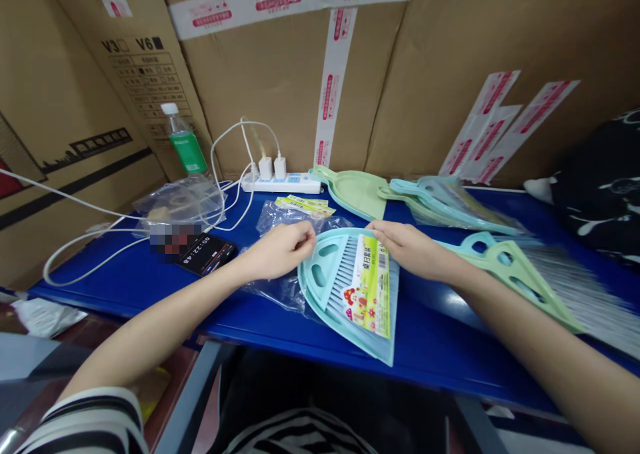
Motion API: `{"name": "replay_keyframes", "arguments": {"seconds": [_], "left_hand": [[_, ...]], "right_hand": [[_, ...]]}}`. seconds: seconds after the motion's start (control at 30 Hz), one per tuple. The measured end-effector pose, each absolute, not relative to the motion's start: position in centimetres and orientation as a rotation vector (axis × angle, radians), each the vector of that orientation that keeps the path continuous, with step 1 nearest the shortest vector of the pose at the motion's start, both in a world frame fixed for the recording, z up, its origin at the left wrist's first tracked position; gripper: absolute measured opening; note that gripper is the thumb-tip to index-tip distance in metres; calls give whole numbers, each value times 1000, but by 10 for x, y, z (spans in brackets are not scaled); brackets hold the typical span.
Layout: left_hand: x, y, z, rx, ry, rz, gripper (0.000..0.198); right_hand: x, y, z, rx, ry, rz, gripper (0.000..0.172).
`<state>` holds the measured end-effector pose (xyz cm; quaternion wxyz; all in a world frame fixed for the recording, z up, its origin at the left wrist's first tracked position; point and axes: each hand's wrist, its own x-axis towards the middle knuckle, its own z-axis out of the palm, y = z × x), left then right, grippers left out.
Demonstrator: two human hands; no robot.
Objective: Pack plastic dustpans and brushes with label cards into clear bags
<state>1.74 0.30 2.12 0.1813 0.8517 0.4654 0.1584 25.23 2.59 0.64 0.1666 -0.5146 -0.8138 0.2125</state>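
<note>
A striped sleeve is closest. The left hand is pinched shut at the rim of a mint green dustpan on the blue table, and the right hand lies open on its top edge, by a clear plastic bag

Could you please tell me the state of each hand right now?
Left hand: closed in a pinch at the pale blue dustpan's edge; held item unclear.
Right hand: open, resting on the dustpan.
</note>
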Motion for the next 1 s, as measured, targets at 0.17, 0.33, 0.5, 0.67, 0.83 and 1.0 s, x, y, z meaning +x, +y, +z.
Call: {"name": "replay_keyframes", "arguments": {"seconds": [0.17,0.33,0.5,0.67,0.83,1.0], "left_hand": [[12,7,31,2492,1539,327,22],[-6,17,44,2463,2186,3,33],[-17,26,44,2301,2242,-341,36],[-17,32,40,2311,2004,-356,31],[-18,34,38,2297,1823,-235,30],[-17,33,38,2241,1731,-81,23]], "right_hand": [[257,30,5,-1482,-2312,514,22],[259,31,7,-1541,-2307,502,22],[263,31,6,-1484,-2329,467,23],[264,32,5,-1432,-2334,462,23],[261,31,3,-1474,-2249,481,17],[258,29,1,-1451,-2186,502,12]]}}
